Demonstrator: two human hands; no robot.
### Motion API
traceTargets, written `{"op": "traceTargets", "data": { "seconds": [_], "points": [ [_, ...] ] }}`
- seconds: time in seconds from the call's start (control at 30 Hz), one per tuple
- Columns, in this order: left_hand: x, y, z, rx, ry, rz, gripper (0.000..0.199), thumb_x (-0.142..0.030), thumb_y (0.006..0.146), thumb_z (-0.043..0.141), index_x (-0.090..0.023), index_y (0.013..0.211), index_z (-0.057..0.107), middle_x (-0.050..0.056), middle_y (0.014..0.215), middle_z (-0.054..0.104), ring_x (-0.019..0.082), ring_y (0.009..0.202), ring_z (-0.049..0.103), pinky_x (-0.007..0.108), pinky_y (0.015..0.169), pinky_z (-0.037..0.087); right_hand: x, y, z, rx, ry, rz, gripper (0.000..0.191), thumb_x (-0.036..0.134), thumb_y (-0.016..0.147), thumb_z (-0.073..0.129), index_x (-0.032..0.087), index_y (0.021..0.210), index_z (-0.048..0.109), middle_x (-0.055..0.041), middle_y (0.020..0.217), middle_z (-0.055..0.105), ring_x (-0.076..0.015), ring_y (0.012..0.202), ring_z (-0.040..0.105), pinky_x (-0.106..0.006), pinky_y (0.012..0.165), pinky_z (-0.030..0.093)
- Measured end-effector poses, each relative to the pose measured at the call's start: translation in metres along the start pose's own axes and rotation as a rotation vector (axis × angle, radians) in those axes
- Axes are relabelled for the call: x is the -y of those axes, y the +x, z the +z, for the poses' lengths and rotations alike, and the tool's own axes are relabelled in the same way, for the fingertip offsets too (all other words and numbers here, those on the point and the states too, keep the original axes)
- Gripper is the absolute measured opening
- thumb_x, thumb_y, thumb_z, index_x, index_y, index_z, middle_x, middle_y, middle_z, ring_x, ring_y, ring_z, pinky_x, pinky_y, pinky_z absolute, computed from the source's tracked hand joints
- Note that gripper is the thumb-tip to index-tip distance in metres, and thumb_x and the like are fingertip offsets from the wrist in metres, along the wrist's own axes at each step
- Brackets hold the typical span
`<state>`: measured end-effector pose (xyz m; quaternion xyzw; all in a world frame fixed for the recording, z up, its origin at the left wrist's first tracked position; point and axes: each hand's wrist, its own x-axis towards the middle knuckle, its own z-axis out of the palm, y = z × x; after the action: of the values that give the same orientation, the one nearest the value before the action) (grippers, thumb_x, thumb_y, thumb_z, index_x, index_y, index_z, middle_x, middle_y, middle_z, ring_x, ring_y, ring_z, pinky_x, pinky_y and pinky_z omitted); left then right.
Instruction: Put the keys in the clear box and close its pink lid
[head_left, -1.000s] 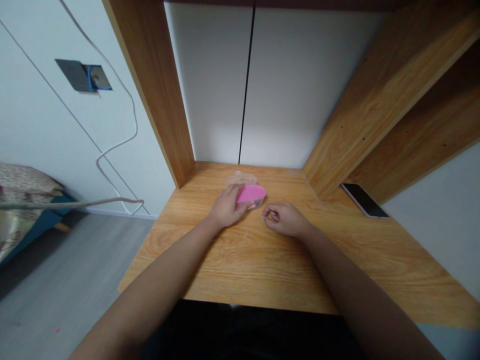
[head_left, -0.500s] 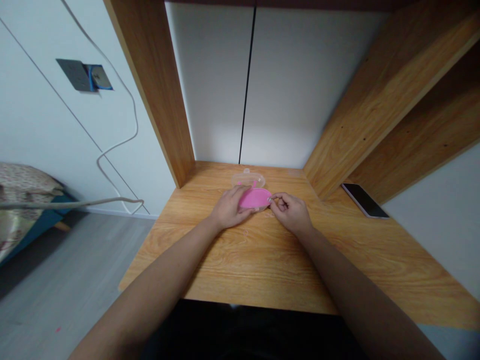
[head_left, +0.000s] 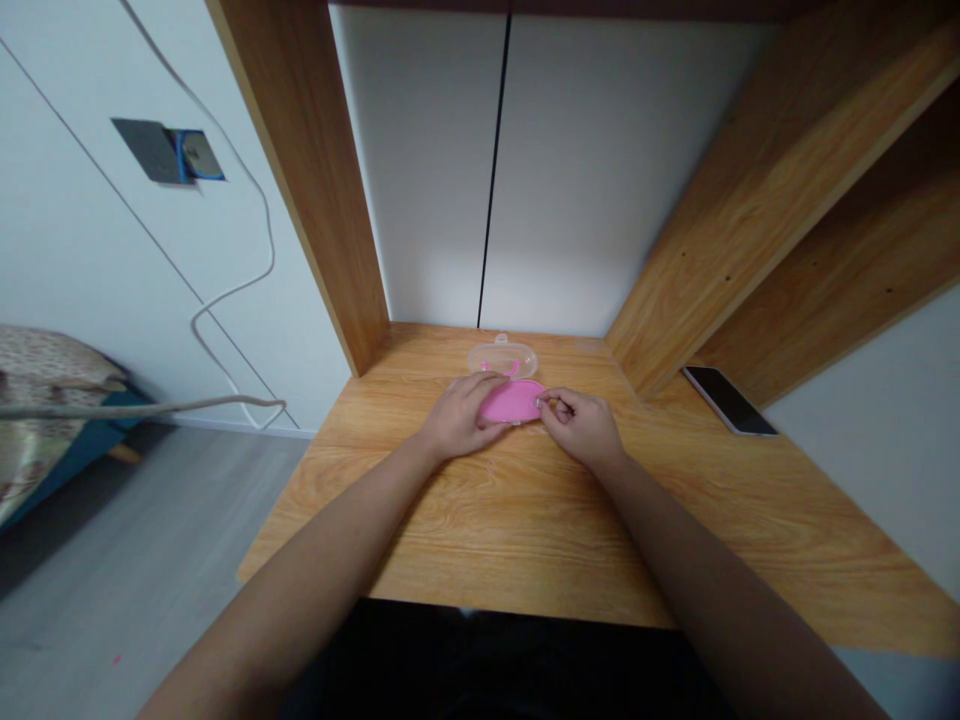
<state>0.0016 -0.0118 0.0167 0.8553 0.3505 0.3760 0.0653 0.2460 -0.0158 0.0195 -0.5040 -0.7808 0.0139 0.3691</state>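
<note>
A pink oval insert (head_left: pixel 512 402) lies in a small plastic case on the wooden tabletop. The case's clear lid (head_left: pixel 523 362) is folded back behind it, with a pink handle-like shape on it and a small clear tab at its rear. My left hand (head_left: pixel 459 415) grips the case's left end, fingers along the back edge and thumb along the front. At the right end of the insert, the thumb and forefinger of my right hand (head_left: pixel 581 425) are pinched together. A tiny pale thing shows at those fingertips, too small to name.
A phone (head_left: pixel 729 400) with a dark screen lies to the right, beside a wooden upright panel (head_left: pixel 675 320). White panels (head_left: pixel 435 200) rise behind the table. On the left, a white cable (head_left: pixel 270 235) hangs by an uncovered wall socket (head_left: pixel 199 155).
The case and its lid have shifted slightly to the right, and more of the lid shows behind my left hand. My right hand keeps its pinch at the insert's right end.
</note>
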Motion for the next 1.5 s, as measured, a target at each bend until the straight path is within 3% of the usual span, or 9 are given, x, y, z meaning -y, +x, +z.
{"op": "traceTargets", "data": {
  "seconds": [0.43, 0.83, 1.5],
  "points": [
    [0.0007, -0.0005, 0.0016, 0.007, -0.007, -0.013, 0.067, -0.048, 0.084, 0.067, -0.022, 0.142, 0.047, 0.014, 0.140, 0.056, 0.031, 0.132, 0.051, 0.049, 0.111, 0.041, -0.0007, -0.0012, 0.0007, -0.035, 0.002, 0.028, 0.021, 0.035, 0.086, 0.059, 0.019, 0.089, 0.072, 0.0046, 0.051, 0.052, -0.0112, 0.047, 0.049, -0.023, 0.055, 0.039],
    [-0.0006, 0.0000, 0.0019, -0.005, -0.015, -0.015, 0.066, -0.052, 0.086, 0.065, -0.021, 0.140, 0.047, 0.014, 0.138, 0.058, 0.030, 0.130, 0.053, 0.048, 0.110, 0.042, 0.0012, -0.0021, -0.0017, 0.029, 0.051, 0.019, 0.012, 0.031, 0.081, 0.060, 0.020, 0.079, 0.064, 0.0060, 0.050, 0.049, -0.0105, 0.046, 0.047, -0.023, 0.054, 0.038],
    [-0.0008, 0.0001, 0.0011, -0.005, -0.010, -0.019, 0.065, -0.051, 0.085, 0.066, -0.020, 0.139, 0.048, 0.014, 0.139, 0.058, 0.030, 0.131, 0.052, 0.047, 0.110, 0.042, 0.0018, -0.0032, -0.0007, 0.039, 0.083, -0.059, 0.013, 0.026, 0.082, 0.058, 0.018, 0.084, 0.068, 0.0067, 0.049, 0.046, -0.0096, 0.045, 0.043, -0.023, 0.054, 0.038]
  ]
}}
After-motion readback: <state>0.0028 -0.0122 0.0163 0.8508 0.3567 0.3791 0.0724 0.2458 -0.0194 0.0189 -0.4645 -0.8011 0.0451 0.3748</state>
